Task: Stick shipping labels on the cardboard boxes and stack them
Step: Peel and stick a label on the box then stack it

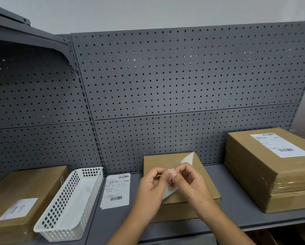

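Note:
A flat cardboard box [155, 161] lies on the grey shelf in front of me. Above it my left hand [150, 187] and my right hand [190, 181] pinch a white shipping label [187, 159] together, fingertips meeting at its middle; its blank side faces me and part of it is hidden by the fingers. A small stack of printed labels [116, 190] lies on the shelf to the left of the box. At the right stands a stack of cardboard boxes [265, 174] with a label [279, 145] stuck on the top one.
A white perforated plastic basket [70, 202] sits left of the loose labels. Further left is another cardboard box [27, 188] with a handwritten white note [19, 208]. A grey pegboard [183, 76] backs the shelf [236, 197].

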